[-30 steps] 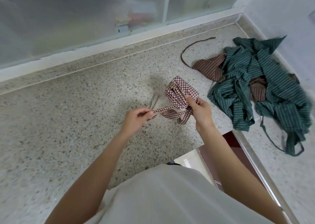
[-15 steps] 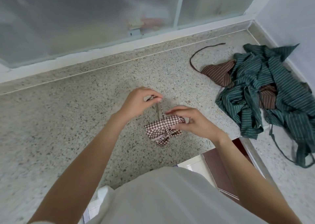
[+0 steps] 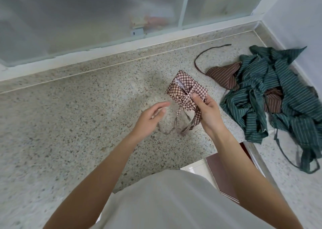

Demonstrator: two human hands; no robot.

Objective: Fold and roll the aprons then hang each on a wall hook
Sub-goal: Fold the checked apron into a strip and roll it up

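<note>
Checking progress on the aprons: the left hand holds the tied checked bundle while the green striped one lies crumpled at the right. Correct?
Not quite: the head view shows the right hand gripping the checked bundle; the left hand is free. The green striped apron does lie crumpled at the right.

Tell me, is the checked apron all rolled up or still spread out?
Rolled up. The checked apron is a small bundle with its strap tied round it, held by the right hand.

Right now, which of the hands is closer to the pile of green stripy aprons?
Right. The right hand holds the checked apron bundle just left of the green striped aprons; the left hand hovers open, farther left.
</note>
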